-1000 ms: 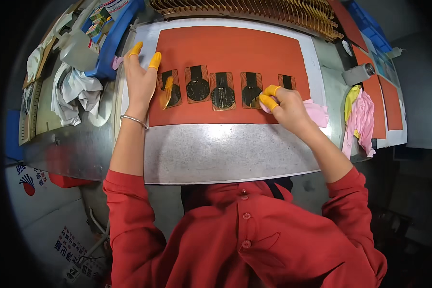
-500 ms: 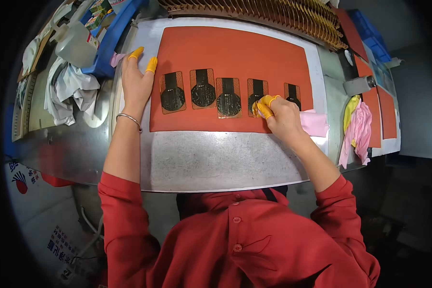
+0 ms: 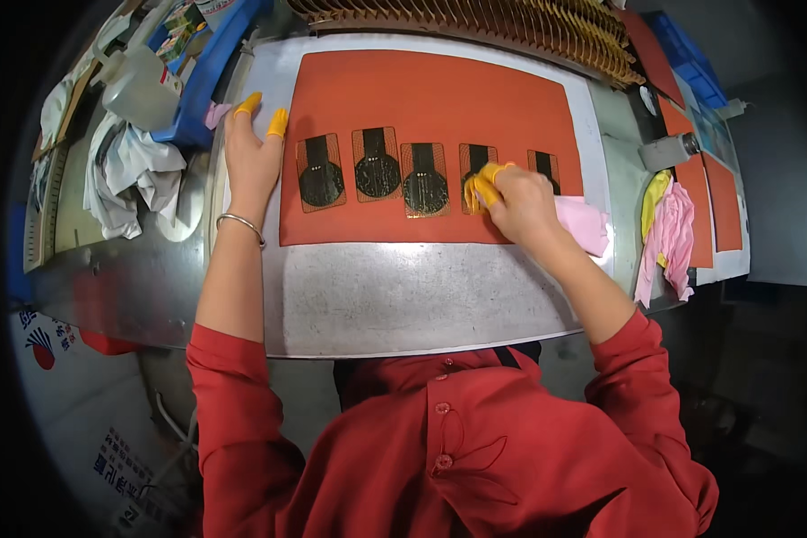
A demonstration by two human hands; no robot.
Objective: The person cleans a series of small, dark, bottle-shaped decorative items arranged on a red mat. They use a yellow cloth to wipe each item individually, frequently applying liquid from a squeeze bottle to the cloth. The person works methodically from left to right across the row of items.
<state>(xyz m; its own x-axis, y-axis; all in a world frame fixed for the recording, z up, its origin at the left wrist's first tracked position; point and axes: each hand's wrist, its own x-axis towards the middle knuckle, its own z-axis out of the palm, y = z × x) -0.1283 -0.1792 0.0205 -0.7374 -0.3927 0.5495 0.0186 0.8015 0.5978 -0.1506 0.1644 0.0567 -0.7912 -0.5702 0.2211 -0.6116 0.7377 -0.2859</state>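
Note:
Several flat copper-brown pieces, each with a black disc and a black strip above it, lie in a row on an orange mat (image 3: 439, 99). They look like thin circuit panels. My right hand (image 3: 522, 204), with yellow finger cots, is closed in a pinch over the fourth panel (image 3: 478, 158) and partly covers it. Whatever sits between those fingertips is hidden. Beside that wrist lies a folded pink cloth (image 3: 585, 226). The rightmost panel (image 3: 543, 164) shows only in part behind the hand. My left hand (image 3: 252, 154), also wearing yellow cots, rests with fingers apart at the mat's left edge.
A brown slotted rack (image 3: 475, 27) spans the back. At left are a blue bin (image 3: 208, 85), a translucent bottle (image 3: 142, 90) and crumpled white cloths (image 3: 130, 175). To the right, a grey bottle (image 3: 668, 152) stands near hanging pink (image 3: 671, 233) and yellow cloths (image 3: 655, 202).
My right fingers have shifted slightly on the fourth panel, and the hand is turned a little differently. The left hand stays at the mat's edge. The whole view has moved slightly.

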